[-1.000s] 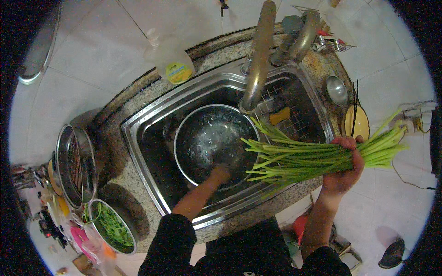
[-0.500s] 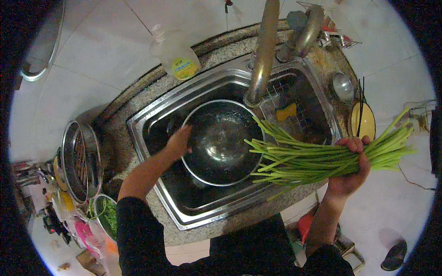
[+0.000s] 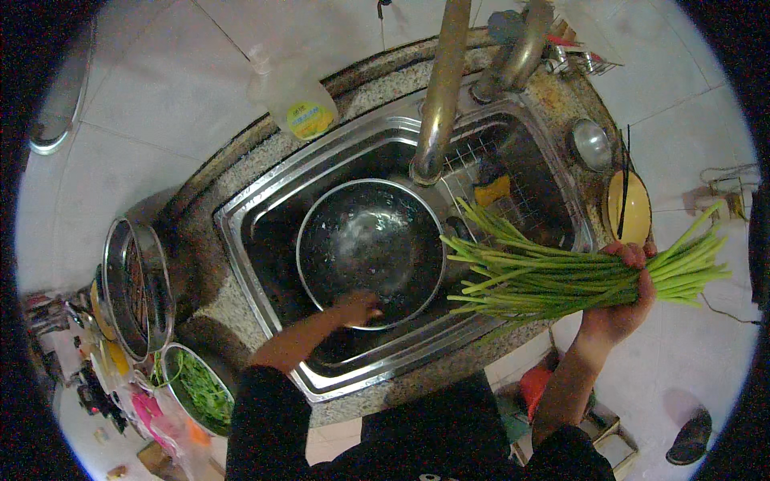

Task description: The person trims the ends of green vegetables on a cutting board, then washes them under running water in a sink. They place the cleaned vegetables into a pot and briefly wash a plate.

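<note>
My right hand (image 3: 622, 293) grips a bundle of long green stalks (image 3: 536, 272) across the sink's right side, pale ends pointing right. Below the left end of the stalks and left of it sits a round metal bowl (image 3: 370, 240) with a shiny wet inside, in the steel sink (image 3: 237, 236). My left hand (image 3: 358, 309) reaches into the bowl's near part; its fingers are blurred, so I cannot tell whether they hold anything. A metal faucet (image 3: 440, 96) hangs over the bowl's back rim. A yellow sponge (image 3: 492, 192) lies on a wire rack at the sink's back right.
At left stand an oval steel container (image 3: 148, 284) and a bowl of leafy greens (image 3: 198, 391), with clutter beyond. A translucent jug (image 3: 285, 92) is behind the sink. A small metal bowl (image 3: 592, 146) and yellow oval dish (image 3: 634, 204) stand at right.
My left hand went from inside the bowl out to its left rim, then back down and right into its near part. The stalks in my right hand shifted slightly right.
</note>
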Available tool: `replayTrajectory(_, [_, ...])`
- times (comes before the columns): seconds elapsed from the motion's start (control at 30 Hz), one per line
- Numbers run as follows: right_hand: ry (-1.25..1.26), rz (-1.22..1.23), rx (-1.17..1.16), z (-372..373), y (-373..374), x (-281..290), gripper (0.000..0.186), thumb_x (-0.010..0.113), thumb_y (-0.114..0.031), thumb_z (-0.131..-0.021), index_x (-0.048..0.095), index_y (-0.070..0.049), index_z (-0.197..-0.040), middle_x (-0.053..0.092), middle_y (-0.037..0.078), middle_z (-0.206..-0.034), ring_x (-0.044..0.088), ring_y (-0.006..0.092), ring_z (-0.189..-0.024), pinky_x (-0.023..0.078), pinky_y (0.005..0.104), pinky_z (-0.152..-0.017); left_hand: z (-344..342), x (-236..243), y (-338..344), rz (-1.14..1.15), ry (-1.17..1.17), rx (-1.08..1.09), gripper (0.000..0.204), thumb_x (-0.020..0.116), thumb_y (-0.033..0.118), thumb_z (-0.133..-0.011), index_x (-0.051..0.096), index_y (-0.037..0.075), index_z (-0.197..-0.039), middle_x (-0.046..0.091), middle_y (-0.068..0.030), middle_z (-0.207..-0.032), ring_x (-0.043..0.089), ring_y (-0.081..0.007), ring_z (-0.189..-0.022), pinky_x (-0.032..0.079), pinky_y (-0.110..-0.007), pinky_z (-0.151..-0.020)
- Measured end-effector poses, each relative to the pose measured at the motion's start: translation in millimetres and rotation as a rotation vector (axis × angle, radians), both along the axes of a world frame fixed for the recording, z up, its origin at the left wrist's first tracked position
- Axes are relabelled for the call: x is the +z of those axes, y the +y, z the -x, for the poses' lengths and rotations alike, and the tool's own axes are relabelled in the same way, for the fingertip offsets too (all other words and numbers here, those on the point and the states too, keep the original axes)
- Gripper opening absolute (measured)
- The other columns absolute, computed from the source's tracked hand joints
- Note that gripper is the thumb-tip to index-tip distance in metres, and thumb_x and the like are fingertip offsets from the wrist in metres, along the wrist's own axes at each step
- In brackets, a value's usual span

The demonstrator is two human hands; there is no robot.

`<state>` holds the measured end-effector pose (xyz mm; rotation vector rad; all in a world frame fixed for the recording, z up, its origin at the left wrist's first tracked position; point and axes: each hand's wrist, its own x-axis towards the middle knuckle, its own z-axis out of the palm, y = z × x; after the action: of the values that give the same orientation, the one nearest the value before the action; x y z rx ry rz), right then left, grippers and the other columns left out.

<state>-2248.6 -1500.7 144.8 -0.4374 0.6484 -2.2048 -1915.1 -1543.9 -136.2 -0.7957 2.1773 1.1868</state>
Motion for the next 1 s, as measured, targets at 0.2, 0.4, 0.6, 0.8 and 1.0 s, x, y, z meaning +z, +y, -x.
replayTrajectory(0.2, [0.082, -0.029, 0.008, 12.4, 8.6, -5.5, 0.037, 0.052, -0.009, -0.069, 0.037, -0.006, -0.103, 0.043, 0.004, -0.082, 0.043, 0.0170, -0.081, 0.034, 0.0340, -0.085, -12.9, -61.7, -104.4, 0.368, -0.296, -0.042, 0.038, 0.044, 0.034, -0.077, 0.052, 0.009, -0.105, 0.051, -0.0126, -0.106, 0.047, -0.0292, -0.100, 0.037, -0.042, -0.083])
replayTrajectory(0.4, [0.177, -0.065, -0.007, 15.0, 9.8, -1.3, 0.037, 0.050, -0.010, -0.070, 0.036, -0.007, -0.104, 0.043, 0.004, -0.083, 0.043, 0.0168, -0.081, 0.034, 0.0342, -0.084, 128.2, -68.9, -172.1, 0.532, -0.132, 0.551, 0.031, 0.043, 0.029, -0.074, 0.061, 0.007, -0.088, 0.057, -0.0117, -0.097, 0.052, -0.0286, -0.094, 0.040, -0.043, -0.077])
replayTrajectory(0.6, [0.112, -0.064, 0.056, -13.1, -1.1, 17.1, 0.030, 0.048, -0.003, -0.070, 0.035, -0.004, -0.096, 0.039, 0.004, -0.080, 0.042, 0.0149, -0.079, 0.032, 0.0318, -0.087, 161.3, -78.1, -21.2, 0.068, 0.807, 0.851, 0.064, 0.040, 0.009, -0.076, 0.003, -0.005, -0.126, 0.049, -0.0302, -0.095, 0.051, -0.0410, -0.080, 0.036, -0.044, -0.079])
replayTrajectory(0.8, [0.123, -0.082, 0.020, -12.2, 8.7, 13.2, 0.029, 0.047, -0.004, -0.072, 0.035, -0.004, -0.098, 0.040, 0.004, -0.080, 0.042, 0.0149, -0.080, 0.032, 0.0319, -0.087, 8.2, -43.0, 45.4, -0.043, 0.434, 0.053, 0.044, 0.037, 0.030, -0.084, 0.035, 0.004, -0.118, 0.045, -0.0227, -0.111, 0.049, -0.0386, -0.091, 0.038, -0.044, -0.080])
replayTrajectory(1.0, [0.074, -0.115, -0.017, -36.2, 20.5, 39.6, 0.028, 0.047, -0.004, -0.074, 0.037, -0.003, -0.099, 0.041, 0.005, -0.083, 0.043, 0.0153, -0.081, 0.033, 0.0331, -0.087, -29.0, 55.6, 21.9, 0.239, 0.032, -0.279, 0.029, 0.044, 0.015, -0.076, 0.048, 0.004, -0.103, 0.056, -0.0163, -0.089, 0.056, -0.0322, -0.078, 0.046, -0.041, -0.063])
